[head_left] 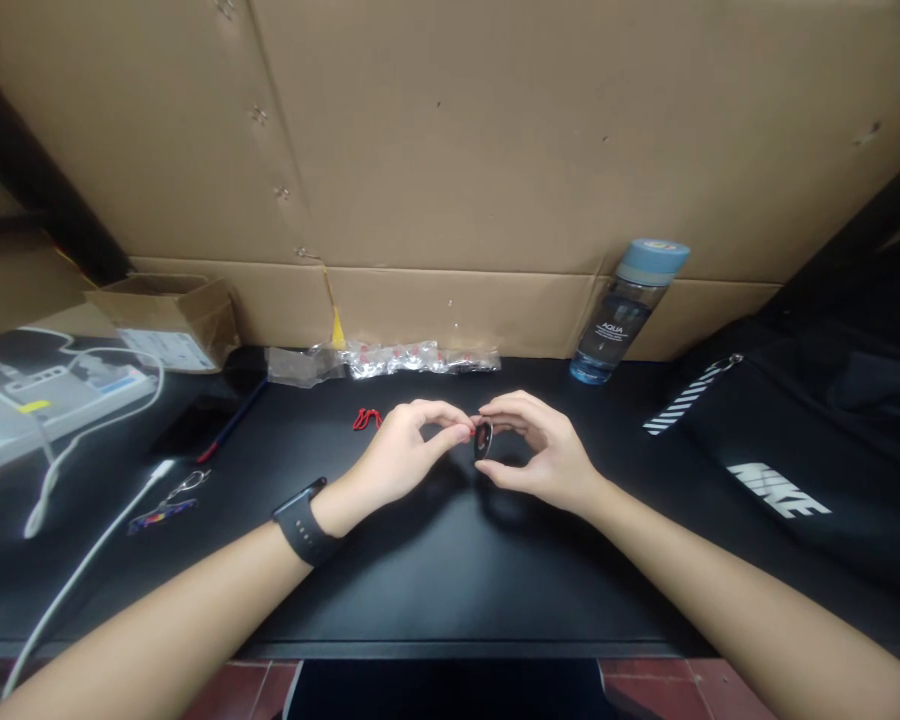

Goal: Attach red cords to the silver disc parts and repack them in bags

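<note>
Above the middle of the black desk, my right hand [544, 452] grips a small round dark disc [483, 440] with a shiny rim by its edge, between thumb and fingers. The disc stands on edge, turned toward my left hand [412, 445]. Thumb and forefinger of that hand are pinched together close to the disc, with a bit of red cord showing at their tips. More red cord [367, 418] lies looped on the desk behind the left hand, which hides part of it. A black watch is on my left wrist.
Small clear plastic packets [394, 360] line the cardboard wall. A water bottle [619, 312] leans at the back right, beside a black bag [810, 450]. To the left are a cardboard box [169, 320], power strip [52, 400], phone [195, 425], white cable [90, 570] and keychain [163, 512].
</note>
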Demonstrator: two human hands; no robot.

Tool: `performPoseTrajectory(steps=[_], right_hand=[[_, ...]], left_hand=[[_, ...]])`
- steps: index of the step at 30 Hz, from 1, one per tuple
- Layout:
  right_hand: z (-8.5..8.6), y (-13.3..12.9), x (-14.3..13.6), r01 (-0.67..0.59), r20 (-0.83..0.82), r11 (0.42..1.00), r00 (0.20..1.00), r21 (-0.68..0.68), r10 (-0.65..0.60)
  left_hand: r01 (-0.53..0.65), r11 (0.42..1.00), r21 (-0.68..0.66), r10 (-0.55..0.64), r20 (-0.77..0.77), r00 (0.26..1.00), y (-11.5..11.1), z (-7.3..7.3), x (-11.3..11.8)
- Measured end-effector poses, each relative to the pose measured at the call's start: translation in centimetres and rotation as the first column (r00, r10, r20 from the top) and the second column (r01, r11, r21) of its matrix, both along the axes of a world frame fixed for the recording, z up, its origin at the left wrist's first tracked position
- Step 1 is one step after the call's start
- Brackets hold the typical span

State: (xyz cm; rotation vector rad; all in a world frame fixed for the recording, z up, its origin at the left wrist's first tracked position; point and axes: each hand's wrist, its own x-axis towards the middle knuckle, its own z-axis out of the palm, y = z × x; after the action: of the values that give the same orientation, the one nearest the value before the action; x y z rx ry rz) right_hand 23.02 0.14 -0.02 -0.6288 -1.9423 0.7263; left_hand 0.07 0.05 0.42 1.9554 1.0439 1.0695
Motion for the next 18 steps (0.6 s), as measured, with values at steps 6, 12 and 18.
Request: performPoseTrajectory(steps=[6, 12, 18], right_hand=[[0.22, -0.53, -0.42, 0.018, -0.011, 0.999, 1.000, 0.031, -0.018], [0.35, -0.63, -0.37, 0.006, 0.020, 0.998, 1.000, 0.057, -0.008], [0.28, -0.53, -0.08, 0.009, 0.001, 0.999, 1.000, 0.047, -0.009]], left_hand=[[-0.030, 0.998, 0.057, 0.030, 0.003, 1.000, -0.88, 0.25, 0.34], [0.001, 0.999, 0.046, -0.002, 0.010, 1.000, -0.86, -0.07, 0.35], [0.103, 0.983, 0.151, -0.103, -0.005, 0.995, -0.57, 0.08, -0.11]])
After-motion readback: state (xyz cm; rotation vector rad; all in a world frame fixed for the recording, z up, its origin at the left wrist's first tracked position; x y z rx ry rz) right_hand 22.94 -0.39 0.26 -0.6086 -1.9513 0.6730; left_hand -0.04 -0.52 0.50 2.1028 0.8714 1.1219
